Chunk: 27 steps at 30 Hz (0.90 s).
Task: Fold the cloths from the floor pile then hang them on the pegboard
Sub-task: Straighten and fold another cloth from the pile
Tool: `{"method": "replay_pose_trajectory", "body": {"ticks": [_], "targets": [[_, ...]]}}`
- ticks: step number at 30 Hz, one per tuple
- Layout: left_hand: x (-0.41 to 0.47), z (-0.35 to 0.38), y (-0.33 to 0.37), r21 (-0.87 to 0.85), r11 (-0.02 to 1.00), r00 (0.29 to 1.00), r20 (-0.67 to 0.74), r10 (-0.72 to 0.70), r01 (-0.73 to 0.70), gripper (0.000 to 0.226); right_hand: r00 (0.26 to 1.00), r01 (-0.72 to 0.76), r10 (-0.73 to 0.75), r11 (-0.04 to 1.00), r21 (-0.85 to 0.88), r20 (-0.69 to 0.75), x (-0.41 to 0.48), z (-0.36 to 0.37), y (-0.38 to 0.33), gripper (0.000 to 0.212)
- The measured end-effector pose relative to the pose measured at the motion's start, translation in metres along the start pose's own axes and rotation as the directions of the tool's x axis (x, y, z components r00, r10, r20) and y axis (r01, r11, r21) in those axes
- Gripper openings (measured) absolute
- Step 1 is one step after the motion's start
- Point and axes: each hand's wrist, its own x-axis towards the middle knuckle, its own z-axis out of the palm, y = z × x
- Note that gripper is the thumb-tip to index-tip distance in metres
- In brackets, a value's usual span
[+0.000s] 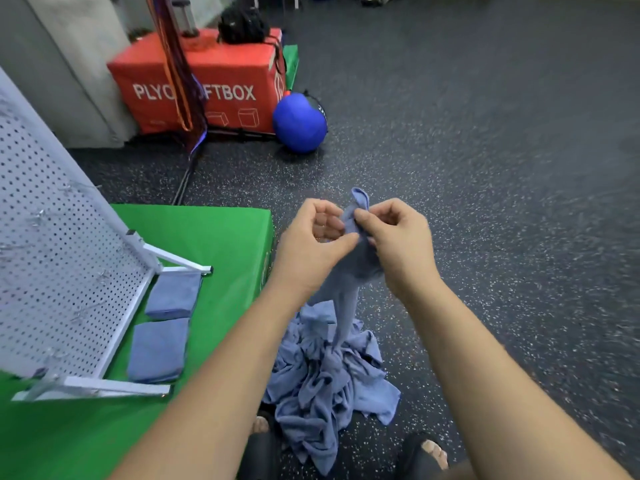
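Above the floor pile point(329, 382), we are pinching one blue cloth point(349, 282) with our left hand point(311, 244) and right hand point(398, 244), likely hunting corners to spread it before folding near the pegboard point(52, 254).

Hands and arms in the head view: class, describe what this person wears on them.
Both the left hand and the right hand are bare: no gloves, rings or watch show. The left forearm and right forearm are bare too, with no sleeve in view.
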Motion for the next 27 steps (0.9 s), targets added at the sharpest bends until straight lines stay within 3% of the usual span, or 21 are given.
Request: {"method": "replay_pose_trajectory", "body": {"ticks": [4,8,10,15,21,27], "targets": [[-0.017,0.009,0.002,0.186,0.976,0.994,0.035,0.108,-0.113,0.043,0.998,-0.028,0.025,0.997,0.071,0.051,-0.012,-0.005,-0.011,0.014],[-0.016,0.015,-0.002,0.263,0.954,0.988,-0.018,0.154,-0.144,0.043,0.989,-0.1,0.08,0.981,0.169,0.123,-0.017,-0.006,-0.004,0.008],[-0.01,0.011,-0.007,0.194,0.976,0.993,-0.046,0.109,-0.098,0.032,0.979,-0.149,0.112,0.963,0.225,0.17,-0.015,-0.006,0.0,0.015],[0.004,-0.003,-0.012,-0.078,0.997,0.997,0.072,0.0,0.005,0.025,0.96,-0.17,0.105,0.956,0.241,0.259,-0.007,-0.015,0.006,0.023],[0.018,-0.013,-0.021,-0.059,0.998,0.999,0.04,0.02,-0.018,0.032,0.992,-0.004,-0.004,0.998,0.068,0.124,0.001,-0.019,0.009,0.019],[0.042,-0.043,-0.052,0.235,0.971,0.999,-0.011,0.047,-0.044,0.031,0.997,0.069,-0.07,0.997,0.025,0.04,0.016,-0.035,0.003,0.018]]}}
